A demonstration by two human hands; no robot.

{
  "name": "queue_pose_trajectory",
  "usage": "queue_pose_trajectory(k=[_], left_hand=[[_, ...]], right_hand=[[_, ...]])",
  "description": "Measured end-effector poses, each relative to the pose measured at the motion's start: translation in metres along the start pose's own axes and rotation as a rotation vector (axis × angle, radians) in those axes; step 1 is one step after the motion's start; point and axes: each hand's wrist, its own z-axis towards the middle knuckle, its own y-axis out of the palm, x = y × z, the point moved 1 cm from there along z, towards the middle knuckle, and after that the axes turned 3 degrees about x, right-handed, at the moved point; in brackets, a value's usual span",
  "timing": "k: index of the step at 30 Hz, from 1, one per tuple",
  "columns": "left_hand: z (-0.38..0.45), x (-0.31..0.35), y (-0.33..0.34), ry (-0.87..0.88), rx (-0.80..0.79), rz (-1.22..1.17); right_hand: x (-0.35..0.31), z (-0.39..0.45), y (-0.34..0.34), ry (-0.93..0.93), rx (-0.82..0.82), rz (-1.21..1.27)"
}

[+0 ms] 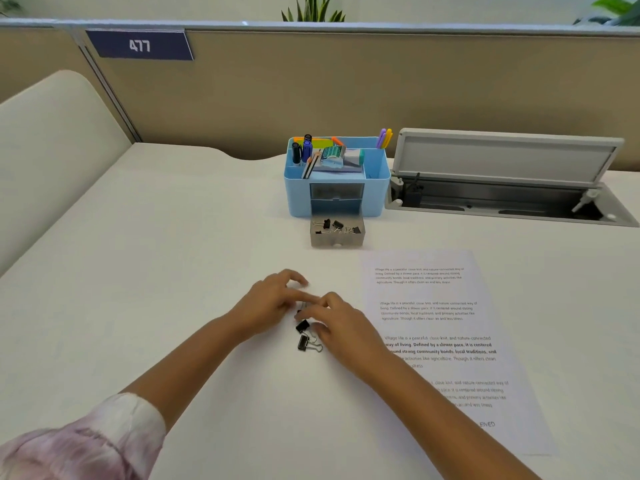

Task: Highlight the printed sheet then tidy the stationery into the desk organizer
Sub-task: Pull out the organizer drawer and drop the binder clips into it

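Both hands are brought together over a small cluster of black binder clips point(304, 336) on the white counter point(173, 237). At the left hand point(273, 301) the fingers are loosely curled and lowered toward the clips; whether anything is pinched in its grip cannot be told, since the fingertips are blurred and partly hidden. At the right hand point(341, 323) the fingers are bent down over the upper part of the cluster, and its grip is likewise hidden, so a hold cannot be confirmed. Two clips are seen plainly just below and between the two hands, lying on the counter. The printed sheet point(446, 327) is laid flat just to the right, its left edge overlapped by the right forearm. Farther back, a small grey drawer point(337, 233) is pulled out, with more binder clips held inside it. Directly behind the drawer the blue desk organizer point(336, 178) is placed, and pens and highlighters are stood in its compartments. A pink sleeve point(86, 441) is seen on the left arm.
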Motion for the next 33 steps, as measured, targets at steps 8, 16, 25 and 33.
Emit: queue_pose_trajectory(k=[8,16,25,33], left_hand=[[-0.024,-0.002,0.012,-0.019,0.264,-0.046],[-0.029,0.002,0.022,-0.175,0.417,-0.059],[-0.031,0.002,0.025,-0.224,0.422,-0.041],[-0.031,0.001,0.026,-0.225,0.444,-0.075]], right_hand=[[0.006,-0.003,-0.004,-0.037,-0.057,-0.214],[0.016,0.004,-0.014,0.254,-0.046,0.038],[0.02,0.008,-0.017,0.157,-0.159,-0.078],[0.025,0.017,-0.025,0.131,-0.173,-0.065]])
